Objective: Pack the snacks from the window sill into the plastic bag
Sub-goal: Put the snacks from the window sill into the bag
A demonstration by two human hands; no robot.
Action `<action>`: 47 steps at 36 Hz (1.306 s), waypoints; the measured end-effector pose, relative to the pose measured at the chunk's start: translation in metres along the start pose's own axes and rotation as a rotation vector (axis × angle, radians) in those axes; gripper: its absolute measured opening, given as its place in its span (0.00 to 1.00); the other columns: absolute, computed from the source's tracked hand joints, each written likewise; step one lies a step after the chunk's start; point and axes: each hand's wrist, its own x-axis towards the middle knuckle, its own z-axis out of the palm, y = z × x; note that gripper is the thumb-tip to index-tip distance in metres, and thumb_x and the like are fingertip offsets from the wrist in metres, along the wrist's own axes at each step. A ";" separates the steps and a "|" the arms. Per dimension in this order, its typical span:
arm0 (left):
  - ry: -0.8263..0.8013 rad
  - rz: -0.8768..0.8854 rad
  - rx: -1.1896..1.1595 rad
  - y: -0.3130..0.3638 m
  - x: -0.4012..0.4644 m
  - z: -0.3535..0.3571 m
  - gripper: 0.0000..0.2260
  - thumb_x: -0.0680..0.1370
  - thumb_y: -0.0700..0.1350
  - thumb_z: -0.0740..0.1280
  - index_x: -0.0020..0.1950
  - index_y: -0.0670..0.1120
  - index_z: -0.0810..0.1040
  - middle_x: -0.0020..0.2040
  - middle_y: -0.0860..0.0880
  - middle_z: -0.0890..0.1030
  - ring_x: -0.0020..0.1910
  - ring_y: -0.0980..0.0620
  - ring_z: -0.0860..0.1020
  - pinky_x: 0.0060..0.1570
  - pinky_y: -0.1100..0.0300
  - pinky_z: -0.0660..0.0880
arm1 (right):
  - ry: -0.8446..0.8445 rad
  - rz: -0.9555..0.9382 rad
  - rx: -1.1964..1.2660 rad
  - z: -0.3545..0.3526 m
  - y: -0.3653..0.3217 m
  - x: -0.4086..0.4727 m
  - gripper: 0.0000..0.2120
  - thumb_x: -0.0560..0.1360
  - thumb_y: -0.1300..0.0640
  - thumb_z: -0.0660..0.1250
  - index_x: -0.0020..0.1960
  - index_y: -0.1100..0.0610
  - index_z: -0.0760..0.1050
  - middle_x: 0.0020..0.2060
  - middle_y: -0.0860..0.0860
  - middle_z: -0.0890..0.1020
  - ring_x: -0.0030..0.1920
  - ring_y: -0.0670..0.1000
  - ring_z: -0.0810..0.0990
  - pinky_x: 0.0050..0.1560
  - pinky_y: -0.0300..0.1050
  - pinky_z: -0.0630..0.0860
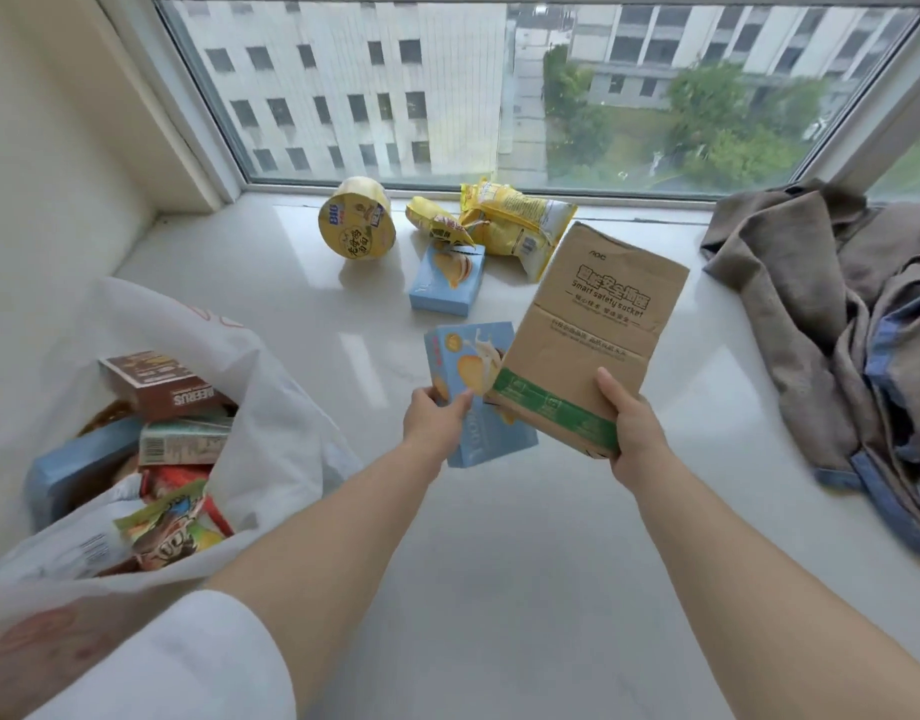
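Note:
My left hand (434,415) grips a light blue snack box (473,366) above the middle of the white window sill (499,563). My right hand (632,423) holds a brown cardboard box (598,324) by its lower green-striped end, tilted up to the right. On the left lies the open white plastic bag (270,407), with several snack boxes and packets inside. Further back on the sill lie another light blue box (447,280), a yellow instant noodle cup (356,226) on its side, a small yellow packet (437,223) and a larger yellow chip bag (515,220).
A heap of grey-brown and blue clothes (837,324) covers the right end of the sill. The window pane (499,85) runs along the back, and a cream wall (57,174) closes the left side behind the bag.

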 end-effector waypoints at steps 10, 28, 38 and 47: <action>0.179 0.360 -0.092 0.043 -0.042 -0.098 0.15 0.75 0.50 0.69 0.55 0.45 0.68 0.52 0.50 0.75 0.51 0.50 0.77 0.50 0.55 0.76 | -0.211 -0.203 -0.041 0.090 -0.048 -0.057 0.21 0.73 0.46 0.68 0.64 0.50 0.71 0.55 0.51 0.82 0.53 0.55 0.82 0.52 0.54 0.79; 0.580 0.405 -0.055 -0.010 -0.077 -0.355 0.15 0.76 0.50 0.68 0.60 0.47 0.70 0.54 0.51 0.75 0.51 0.49 0.76 0.47 0.57 0.71 | -0.266 -0.379 -0.292 0.280 -0.006 -0.146 0.23 0.72 0.49 0.71 0.60 0.55 0.66 0.53 0.52 0.79 0.48 0.51 0.80 0.42 0.45 0.78; 0.537 0.448 0.549 -0.052 -0.074 -0.403 0.16 0.74 0.51 0.69 0.60 0.52 0.72 0.53 0.53 0.79 0.50 0.47 0.78 0.44 0.57 0.71 | -0.138 -0.629 -0.609 0.330 0.025 -0.166 0.21 0.72 0.49 0.71 0.58 0.52 0.64 0.51 0.50 0.75 0.51 0.54 0.77 0.45 0.47 0.78; 0.282 0.351 1.059 -0.084 -0.063 -0.384 0.20 0.78 0.46 0.61 0.69 0.48 0.63 0.62 0.46 0.74 0.54 0.41 0.77 0.48 0.52 0.74 | -0.030 -0.802 -0.884 0.335 0.036 -0.176 0.22 0.71 0.50 0.71 0.58 0.56 0.66 0.47 0.48 0.74 0.46 0.51 0.75 0.41 0.45 0.71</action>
